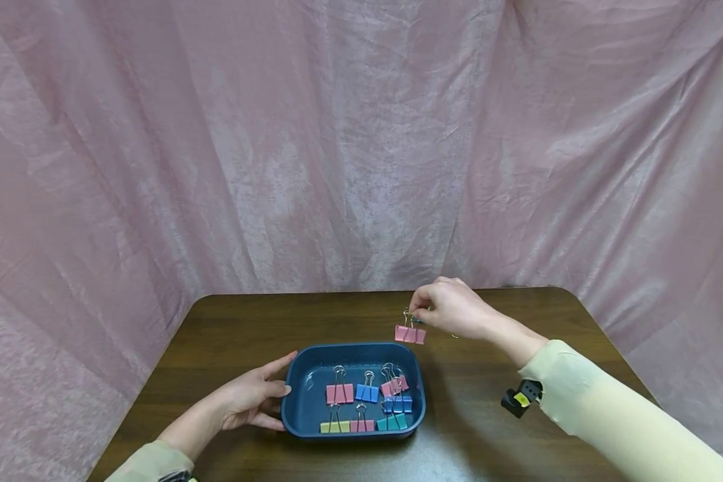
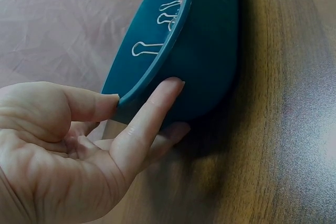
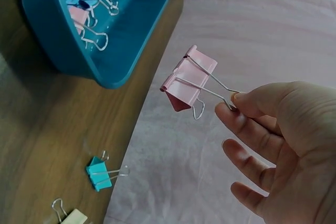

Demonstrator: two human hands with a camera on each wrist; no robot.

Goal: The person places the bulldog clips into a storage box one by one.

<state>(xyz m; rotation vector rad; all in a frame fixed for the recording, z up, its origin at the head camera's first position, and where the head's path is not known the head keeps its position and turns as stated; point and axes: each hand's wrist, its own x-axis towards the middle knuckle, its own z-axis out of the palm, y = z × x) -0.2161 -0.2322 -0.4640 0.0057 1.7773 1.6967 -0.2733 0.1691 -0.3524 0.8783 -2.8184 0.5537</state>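
Observation:
My right hand (image 1: pixel 456 308) pinches a pink binder clip (image 1: pixel 410 334) by its wire handles between thumb and forefinger. The clip hangs above the table, beyond the tray's far right corner; in the right wrist view the other fingers are loosely bent beneath. My left hand (image 1: pixel 248 399) holds the left end of a dark blue tray (image 1: pixel 354 435), thumb at the rim and fingers spread along the outer wall. Inside the tray are pink clips (image 1: pixel 340 393), blue clips (image 1: pixel 367 393), a yellow clip (image 1: pixel 335 427) and a teal clip (image 1: pixel 392 422), handles mostly pointing away from me.
On the table (image 1: pixel 241 328) near the right hand lie a teal binder clip (image 3: pixel 100 174) and a pale yellow clip (image 3: pixel 74 217), mostly hidden by the hand in the head view. A pink curtain (image 1: pixel 337 167) hangs behind the table's far edge.

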